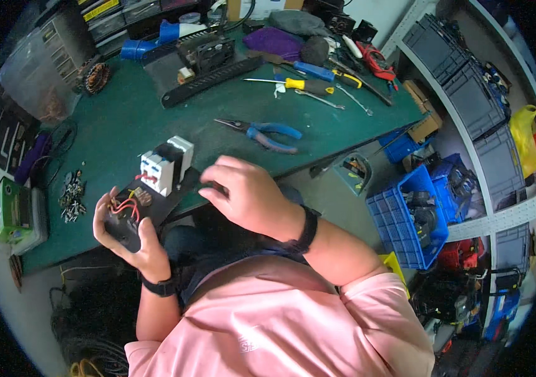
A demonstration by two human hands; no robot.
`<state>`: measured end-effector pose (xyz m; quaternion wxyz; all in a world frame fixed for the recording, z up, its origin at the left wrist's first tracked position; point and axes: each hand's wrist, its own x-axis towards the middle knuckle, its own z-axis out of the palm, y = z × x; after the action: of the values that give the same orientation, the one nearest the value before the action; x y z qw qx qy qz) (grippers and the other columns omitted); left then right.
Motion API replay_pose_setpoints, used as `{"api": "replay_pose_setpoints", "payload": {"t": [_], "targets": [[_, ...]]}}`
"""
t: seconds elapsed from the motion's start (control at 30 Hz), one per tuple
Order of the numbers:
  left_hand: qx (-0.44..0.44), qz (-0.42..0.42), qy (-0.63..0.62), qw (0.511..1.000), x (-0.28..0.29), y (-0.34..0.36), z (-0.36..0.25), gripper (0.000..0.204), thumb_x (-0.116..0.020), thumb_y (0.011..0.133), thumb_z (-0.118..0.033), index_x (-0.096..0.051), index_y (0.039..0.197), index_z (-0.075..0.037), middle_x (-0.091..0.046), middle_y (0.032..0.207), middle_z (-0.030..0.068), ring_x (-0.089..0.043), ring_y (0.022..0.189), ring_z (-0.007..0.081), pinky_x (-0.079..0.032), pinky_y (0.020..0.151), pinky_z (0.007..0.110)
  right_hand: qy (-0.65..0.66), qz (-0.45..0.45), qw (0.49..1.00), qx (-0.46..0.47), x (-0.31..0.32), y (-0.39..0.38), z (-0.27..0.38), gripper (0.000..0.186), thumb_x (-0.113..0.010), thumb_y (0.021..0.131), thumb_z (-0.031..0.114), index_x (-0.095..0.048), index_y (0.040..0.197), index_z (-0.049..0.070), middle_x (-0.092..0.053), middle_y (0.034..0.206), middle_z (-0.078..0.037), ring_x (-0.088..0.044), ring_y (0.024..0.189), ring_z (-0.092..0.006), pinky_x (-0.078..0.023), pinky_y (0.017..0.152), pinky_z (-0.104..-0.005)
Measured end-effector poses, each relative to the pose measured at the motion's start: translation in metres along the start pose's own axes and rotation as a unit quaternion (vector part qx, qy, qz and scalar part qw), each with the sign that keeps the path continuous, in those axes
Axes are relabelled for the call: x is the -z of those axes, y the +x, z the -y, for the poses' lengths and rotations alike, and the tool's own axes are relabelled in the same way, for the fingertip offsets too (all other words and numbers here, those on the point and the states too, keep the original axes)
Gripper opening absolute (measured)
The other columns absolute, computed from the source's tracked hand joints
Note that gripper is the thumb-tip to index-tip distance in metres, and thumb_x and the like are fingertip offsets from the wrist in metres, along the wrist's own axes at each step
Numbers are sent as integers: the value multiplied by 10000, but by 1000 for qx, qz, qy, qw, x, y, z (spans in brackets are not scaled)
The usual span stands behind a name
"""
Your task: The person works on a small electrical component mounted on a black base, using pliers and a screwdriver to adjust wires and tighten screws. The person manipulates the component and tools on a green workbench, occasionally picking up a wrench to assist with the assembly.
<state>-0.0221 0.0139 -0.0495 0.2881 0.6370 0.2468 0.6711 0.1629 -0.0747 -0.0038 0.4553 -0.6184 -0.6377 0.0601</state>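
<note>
My left hand (131,242) grips the near end of a black mounting plate (162,206), thumb on one side and fingers on the other. White circuit breakers (166,164) stand on the plate's far part. Red wires (131,208) loop over the near end, between my thumb and fingers. To the right of the breakers my right hand (243,191) hangs with curled fingers, apart from the plate. A dark gap shows between its thumb and fingers; whether something small sits there is hidden. Blue-handled long-nose pliers (262,134) lie on the green table beyond it.
Small screws (73,196) lie heaped at the left of the green table (123,129). A yellow screwdriver (306,85) and other tools lie at the back right. A black slotted metal bar (211,81) lies farther back. Blue crates (400,220) stand right of the table.
</note>
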Motion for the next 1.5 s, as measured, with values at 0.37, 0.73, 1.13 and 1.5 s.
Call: {"api": "replay_pose_setpoints", "payload": {"t": [0.37,0.73,1.13,1.5], "targets": [[-5,92,269,959,35,-12,6,1001,-864,635,-520,-445,1345,48,-461,1312,209,-480,1200,357,-395,1029,446,39,-9,986,-160,37,-79,-30,102,-729,813,30,-670,891,-1,-614,778,-82,-568,606,-147,-449,553,-278],[-16,168,348,922,34,-7,0,863,-842,642,-268,-467,1362,23,-485,1324,238,-459,1233,403,-359,1067,473,59,6,990,-129,33,-65,-30,102,-720,823,24,-671,910,2,-613,784,-63,-537,594,-117,-416,532,-250],[-39,173,379,908,34,-9,1,911,-828,683,-427,-444,1350,60,-497,1277,247,-473,1195,414,-288,1097,533,75,4,990,-118,26,-63,-28,101,-717,822,3,-680,916,3,-614,777,-56,-536,610,-100,-413,538,-243],[-21,126,379,916,23,-21,1,891,-853,648,-306,-442,1369,17,-479,1305,237,-444,1212,428,-318,1076,531,47,-11,992,-116,33,-65,-35,70,-705,837,-17,-670,898,-13,-631,799,-67,-569,678,-127,-441,590,-244]]}}
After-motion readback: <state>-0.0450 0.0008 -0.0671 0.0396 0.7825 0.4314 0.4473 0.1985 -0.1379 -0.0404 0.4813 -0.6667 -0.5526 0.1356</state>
